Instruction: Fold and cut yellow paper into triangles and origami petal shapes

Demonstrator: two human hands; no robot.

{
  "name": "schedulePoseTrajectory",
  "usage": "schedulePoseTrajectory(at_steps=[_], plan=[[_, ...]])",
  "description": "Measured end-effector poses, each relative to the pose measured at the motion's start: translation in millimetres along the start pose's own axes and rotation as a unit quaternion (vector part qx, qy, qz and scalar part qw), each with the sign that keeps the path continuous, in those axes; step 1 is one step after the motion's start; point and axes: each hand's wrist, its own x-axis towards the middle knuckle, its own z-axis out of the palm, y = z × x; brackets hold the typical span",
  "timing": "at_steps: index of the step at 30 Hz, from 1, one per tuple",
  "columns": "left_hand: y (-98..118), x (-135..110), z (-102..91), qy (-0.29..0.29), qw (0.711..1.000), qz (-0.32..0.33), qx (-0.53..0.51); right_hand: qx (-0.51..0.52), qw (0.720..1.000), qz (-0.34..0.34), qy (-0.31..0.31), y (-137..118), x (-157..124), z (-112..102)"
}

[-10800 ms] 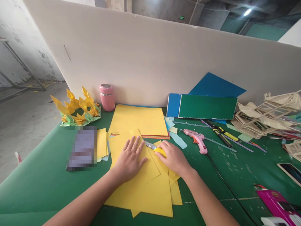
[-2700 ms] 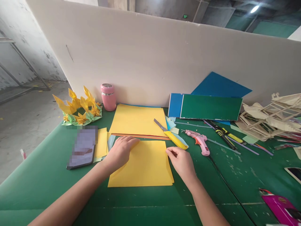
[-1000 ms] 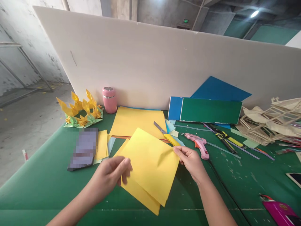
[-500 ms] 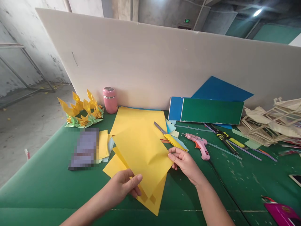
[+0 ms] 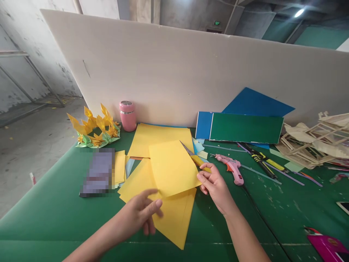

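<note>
A square sheet of yellow paper (image 5: 174,167) is pinched at its right corner by my right hand (image 5: 212,185). The sheet is raised and overlaps more yellow sheets (image 5: 174,222) lying on the table in front of me. My left hand (image 5: 144,211) hovers over the left part of those sheets, fingers apart, with nothing in it. Just behind my right hand lies a yellow utility knife (image 5: 200,162), its blade pointing away and to the left. A larger yellow sheet (image 5: 160,136) lies flat farther back.
A paper crown (image 5: 95,129), a pink bottle (image 5: 128,116) and a blurred dark flat object (image 5: 97,173) are at the left. At the right lie a pink glue gun (image 5: 229,168) with its cable, pliers (image 5: 261,163) and a wooden stick model (image 5: 319,140). A pale board (image 5: 188,72) stands behind.
My left hand has come off the square sheet and moved slightly left, its fingers opening. The sheet has turned in my right hand, uncovering more of the yellow sheets beneath.
</note>
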Motion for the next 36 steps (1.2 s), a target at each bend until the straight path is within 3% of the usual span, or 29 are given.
schedulePoseTrajectory(at_steps=[2,5,9,12,15,17,21,25,27,29,31,36], plan=[[2.8,7.5,2.9,0.064,0.996,0.053,-0.031,-0.002,1.000,-0.013,-0.016,1.4,-1.9,5.1],[5.8,18.1,6.1,0.128,0.984,0.102,-0.063,-0.033,0.995,-0.015,-0.090,2.6,-6.5,12.3],[-1.2,28.6,0.9,0.241,0.958,0.155,0.014,-0.075,0.980,-0.074,-0.168,-1.0,-14.3,15.1],[-9.4,30.4,-6.3,0.282,0.944,0.166,0.037,-0.121,0.967,-0.135,-0.179,-5.9,-17.9,11.6],[-9.3,24.8,-9.1,0.266,0.957,0.111,-0.006,-0.167,0.950,-0.230,-0.128,-9.8,-18.6,8.8],[-4.8,19.2,-7.7,0.216,0.973,0.077,-0.038,-0.185,0.929,-0.311,-0.078,-11.9,-18.8,9.2],[3.6,13.1,-2.7,0.207,0.972,0.081,-0.081,-0.246,0.859,-0.449,-0.014,-16.9,-21.5,12.2],[8.4,13.6,-0.5,0.229,0.959,0.077,-0.147,-0.336,0.790,-0.511,0.045,-23.4,-27.9,14.6],[12.1,13.6,0.6,0.232,0.949,0.073,-0.202,-0.353,0.782,-0.514,0.012,-25.1,-30.9,17.7],[15.8,13.4,2.8,0.196,0.942,0.062,-0.267,-0.351,0.787,-0.505,-0.054,-23.9,-33.4,23.4],[17.1,13.3,5.8,0.158,0.933,0.053,-0.318,-0.334,0.798,-0.489,-0.111,-19.7,-35.3,31.8],[9.1,14.1,9.6,0.155,0.910,0.112,-0.367,-0.277,0.833,-0.438,-0.195,-8.4,-38.3,55.9]])
